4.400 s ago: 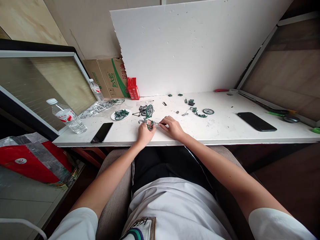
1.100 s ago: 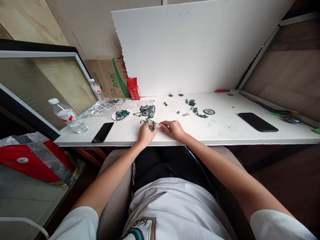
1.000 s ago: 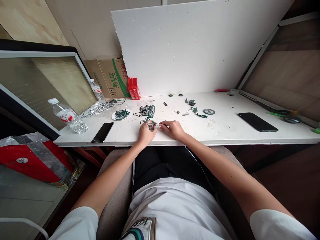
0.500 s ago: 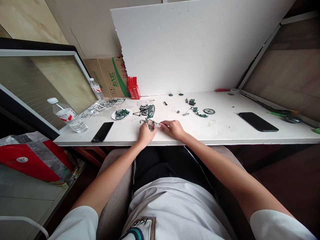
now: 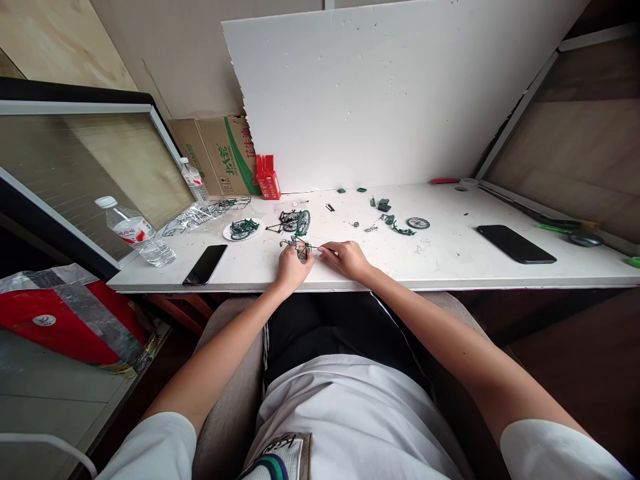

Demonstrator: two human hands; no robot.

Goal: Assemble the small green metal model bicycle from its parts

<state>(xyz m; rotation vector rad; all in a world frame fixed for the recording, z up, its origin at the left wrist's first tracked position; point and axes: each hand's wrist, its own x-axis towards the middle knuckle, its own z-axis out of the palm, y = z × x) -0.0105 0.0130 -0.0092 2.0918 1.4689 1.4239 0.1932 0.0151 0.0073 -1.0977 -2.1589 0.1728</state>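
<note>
Near the table's front edge, my left hand (image 5: 294, 268) is closed around the frame of a small green model bicycle (image 5: 303, 224), one spoked wheel of which points away from me. My right hand (image 5: 350, 259) pinches a thin screwdriver-like tool (image 5: 316, 248). Its tip points left and meets the bicycle frame, or comes very close to it; the exact contact is too small to tell. My fingers partly hide the frame. Just behind and left of the wheel lies a black model bicycle part (image 5: 289, 221). Farther right are a loose spoked wheel (image 5: 418, 223) and a curved green part (image 5: 403, 231).
On the left stand a water bottle (image 5: 141, 235), a phone (image 5: 205, 264) and a white dish (image 5: 258, 229) with green bicycle parts. Black sprues (image 5: 200, 213) and a red box (image 5: 269, 179) are behind. Another phone (image 5: 516, 244) lies right. A white foam board (image 5: 390, 93) backs the table.
</note>
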